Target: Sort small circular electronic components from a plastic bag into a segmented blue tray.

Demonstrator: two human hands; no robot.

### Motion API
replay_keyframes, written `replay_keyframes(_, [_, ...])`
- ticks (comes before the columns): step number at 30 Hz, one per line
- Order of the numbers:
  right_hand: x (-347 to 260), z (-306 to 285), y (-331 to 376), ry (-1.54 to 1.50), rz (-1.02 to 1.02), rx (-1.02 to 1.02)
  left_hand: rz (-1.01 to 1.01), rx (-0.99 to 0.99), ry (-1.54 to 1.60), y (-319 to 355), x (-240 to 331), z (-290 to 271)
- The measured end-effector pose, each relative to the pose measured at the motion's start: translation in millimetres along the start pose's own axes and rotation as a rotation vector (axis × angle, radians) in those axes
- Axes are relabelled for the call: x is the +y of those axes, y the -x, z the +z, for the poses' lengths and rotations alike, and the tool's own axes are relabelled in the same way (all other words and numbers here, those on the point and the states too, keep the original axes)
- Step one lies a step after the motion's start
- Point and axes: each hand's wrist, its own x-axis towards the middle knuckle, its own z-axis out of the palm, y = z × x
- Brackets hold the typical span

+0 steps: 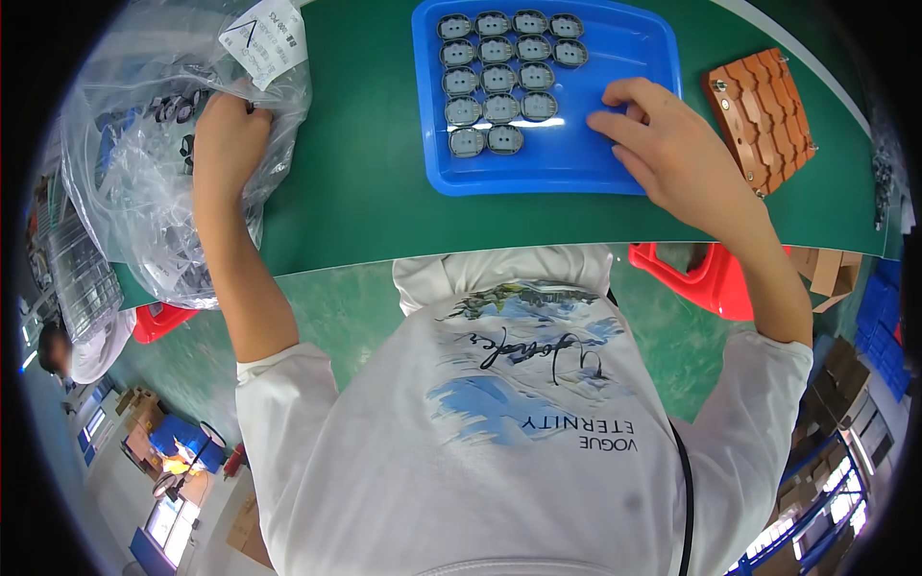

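My left hand [229, 134] is curled closed at a clear plastic bag [144, 216] that holds small black parts [175, 108]. A dark bit shows by its fingertips, too small to name. Over the right part of a blue tray [615, 58] is my right hand [667, 144], its fingers bent but apart, with nothing visible between them. Grey oval parts [497, 79], each with small holes, lie in rows on the tray's left side. The bottom row is shorter than the ones above it.
A brown tile-patterned fixture [761, 120] with metal pins lies right of the tray on the green table [360, 125]. A white label [267, 43] is on the bag. Red stools [706, 283] stand below the table edge. Another person [96, 348] is at far left.
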Motion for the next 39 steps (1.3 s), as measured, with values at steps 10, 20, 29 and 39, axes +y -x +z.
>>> replay_keyframes(10, [-11, 18, -11, -0.185, -0.078, 0.104, 0.006, 0.076, 0.05, 1, 6, 2])
replay_keyframes(20, [-7, 20, -19, -0.161, -0.166, 0.07, 0.07, 0.243, 0.069, 31, 22, -18])
replay_keyframes(29, [-6, 12, -14, -0.172, -0.097, -0.011, 0.057, 0.193, 0.416, 97, 76, -76])
replay_keyframes(39, [8, -13, -8, -0.155, -0.013, 0.067, 0.705, 0.195, 0.586, 85, 159, 34])
